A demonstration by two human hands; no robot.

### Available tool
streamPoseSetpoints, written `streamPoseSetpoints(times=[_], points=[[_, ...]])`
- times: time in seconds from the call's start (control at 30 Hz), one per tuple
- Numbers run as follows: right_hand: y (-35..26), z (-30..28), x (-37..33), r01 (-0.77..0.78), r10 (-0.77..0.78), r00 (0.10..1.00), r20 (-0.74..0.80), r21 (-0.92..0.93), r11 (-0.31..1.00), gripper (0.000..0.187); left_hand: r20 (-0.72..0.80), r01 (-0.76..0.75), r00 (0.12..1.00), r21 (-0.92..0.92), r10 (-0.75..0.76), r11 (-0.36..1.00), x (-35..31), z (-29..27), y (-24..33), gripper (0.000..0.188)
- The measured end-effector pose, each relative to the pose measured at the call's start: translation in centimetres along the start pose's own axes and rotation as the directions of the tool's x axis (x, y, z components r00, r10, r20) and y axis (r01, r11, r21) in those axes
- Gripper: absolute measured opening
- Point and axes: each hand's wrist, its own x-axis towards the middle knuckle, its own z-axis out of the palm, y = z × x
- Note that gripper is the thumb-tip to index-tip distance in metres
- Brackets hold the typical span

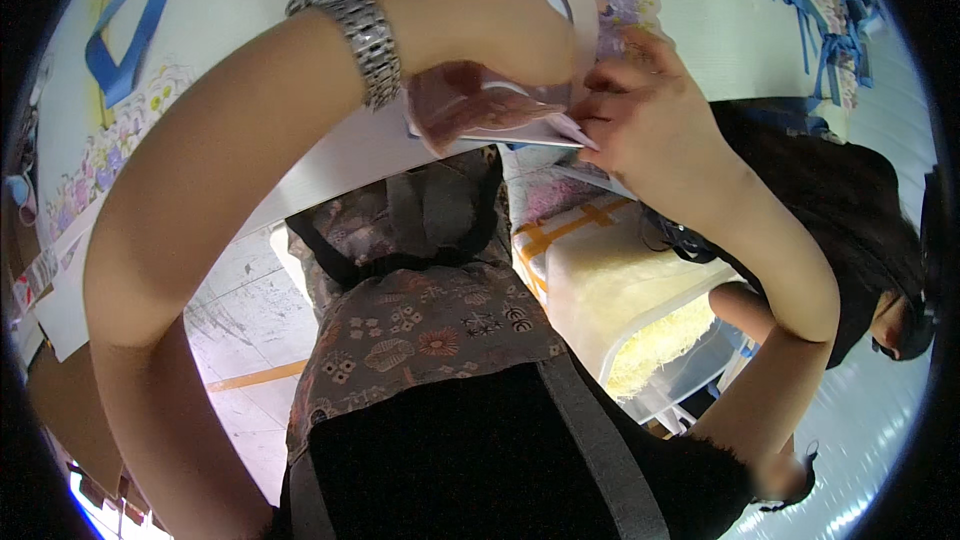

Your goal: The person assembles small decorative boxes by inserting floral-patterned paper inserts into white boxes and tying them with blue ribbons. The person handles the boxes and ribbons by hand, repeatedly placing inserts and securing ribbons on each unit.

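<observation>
Head view: white flap (570, 127) pinched in right grip (655, 118), pink wrap (462, 118) just left.

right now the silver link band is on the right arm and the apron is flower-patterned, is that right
Not quite: the head view shows the silver link band on the left arm, not the right. The apron is flower-patterned, as you say.

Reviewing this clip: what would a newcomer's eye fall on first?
Probably the silvery metal band on the wearer's left wrist, above and left of centre. Next, the flower-patterned apron in the lower middle, then the bright yellow shreds to its right. Blue ribbons also stand out at the upper left.
</observation>
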Motion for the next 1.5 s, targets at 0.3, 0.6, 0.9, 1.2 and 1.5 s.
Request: streamPoseSetpoints(times=[0.3, 0.6, 0.9, 1.2, 1.5], points=[[0.6, -0.8, 0.0, 0.052, -0.049, 0.987, -0.151, 0.018, 0.998, 0.010, -0.231, -0.198, 0.923, 0.399, 0.307, 0.895, -9.3, 0.7, 1.9, 0.037], [0.3, -2.5, 0.2, 0.105, -0.092, 0.987, 0.135, -0.093, 0.990, 0.013, -0.258, -0.292, 0.831, 0.552, 0.493, 0.781, -9.0, 1.1, 0.5, 0.027], [0.0, -3.8, 1.0, 0.143, -0.123, 0.976, 0.180, -0.105, 0.984, 0.015, -0.229, -0.091, 0.931, 0.611, 0.286, 0.787, -8.5, 2.5, 3.0, 0.023], [0.3, -3.6, 1.4, 0.135, -0.135, 0.989, 0.067, 0.010, 0.991, 0.019, -0.056, -0.094, 0.991, 0.340, 0.120, 0.936, -7.9, 2.8, 2.5, 0.020], [-1.3, -1.3, 1.1, -0.063, 0.070, 0.988, 0.139, -0.054, 0.997, 0.024, -0.352, -0.076, 0.891, 0.508, 0.288, 0.858, -8.7, 5.6, 2.4, 0.008]])
